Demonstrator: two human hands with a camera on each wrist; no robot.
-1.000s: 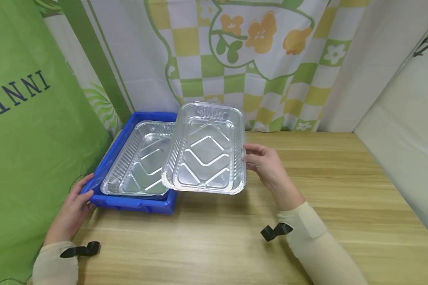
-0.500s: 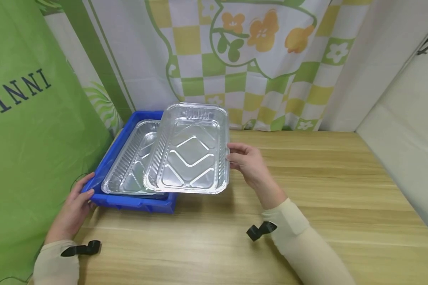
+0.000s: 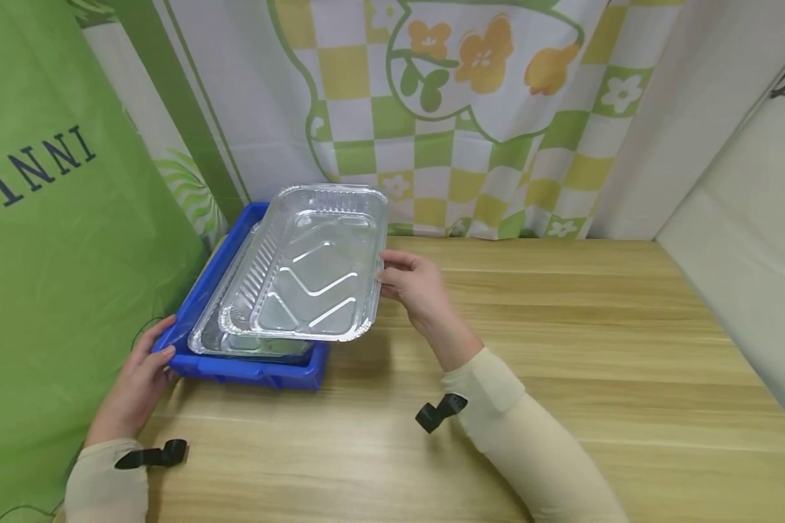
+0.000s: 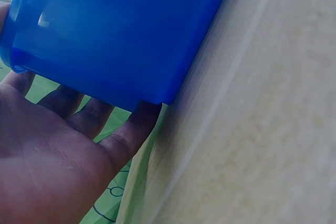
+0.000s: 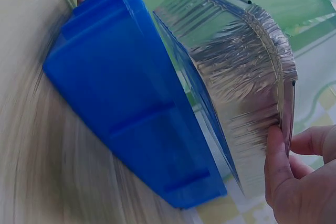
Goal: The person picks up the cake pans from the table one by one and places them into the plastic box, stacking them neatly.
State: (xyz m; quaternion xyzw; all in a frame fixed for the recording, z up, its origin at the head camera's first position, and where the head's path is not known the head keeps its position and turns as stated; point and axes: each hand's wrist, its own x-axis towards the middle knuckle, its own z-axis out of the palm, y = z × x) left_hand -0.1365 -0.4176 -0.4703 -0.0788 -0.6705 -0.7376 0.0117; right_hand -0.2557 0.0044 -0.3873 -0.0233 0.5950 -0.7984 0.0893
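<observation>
A rectangular foil tray [image 3: 317,272] is tilted above the blue bin [image 3: 245,372] in the head view. My right hand [image 3: 419,290] pinches its right rim between thumb and fingers; the right wrist view shows the crimped foil side [image 5: 236,72] above the bin's wall. Inside the bin lies another foil tray [image 3: 212,334], mostly covered by the held one. My left hand [image 3: 134,385] grips the bin's near left corner, thumb on the rim. In the left wrist view, the fingers [image 4: 123,137] lie along the blue outer wall.
The bin stands on a wooden table [image 3: 562,349], close to a green cloth [image 3: 52,240] on the left. A patterned curtain [image 3: 445,145] hangs along the back edge. A pale wall [image 3: 759,218] borders the table on the right.
My right hand has carried the foil tray leftward, from beside the bin to over it, covering more of the tray inside. My left hand and the bin have stayed in place.
</observation>
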